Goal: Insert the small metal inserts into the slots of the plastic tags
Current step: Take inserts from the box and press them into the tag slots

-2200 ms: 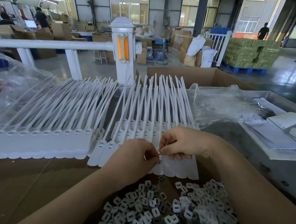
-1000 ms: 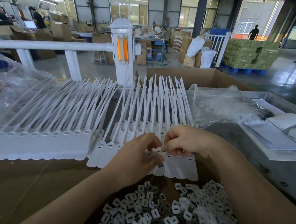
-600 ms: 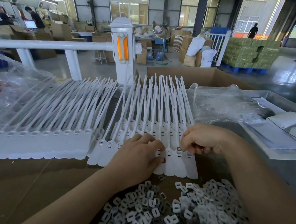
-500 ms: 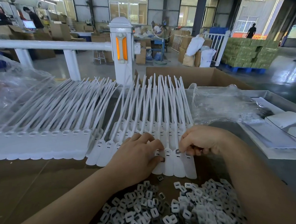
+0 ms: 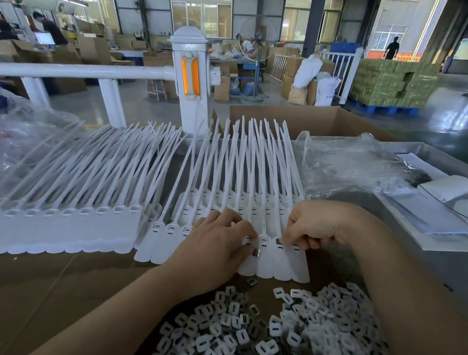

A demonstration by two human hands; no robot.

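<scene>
Warehouse cardboard bench (image 5: 43, 290); left hand (image 5: 215, 249) and right hand (image 5: 316, 224) fingers each pinch metal inserts.

This is a factory or warehouse floor used for assembly and packing. The hall is large, with a polished concrete floor (image 5: 446, 117), dark steel columns (image 5: 315, 18) and tall banks of windows (image 5: 202, 13) along the far wall. Brown cardboard cartons (image 5: 93, 50) are stacked around distant work tables, and green boxes (image 5: 393, 83) sit piled on a blue pallet (image 5: 381, 110). White filled sacks (image 5: 307, 69) lean near a white railing (image 5: 72, 71) with an orange-reflector post (image 5: 190, 76). A standing fan (image 5: 253, 44) and workers at a computer screen (image 5: 44, 38) appear in the background. In front, the workbench carries rows of identical white plastic tags (image 5: 67, 229) and a heap of small inserts (image 5: 262, 330), showing batch production.
</scene>
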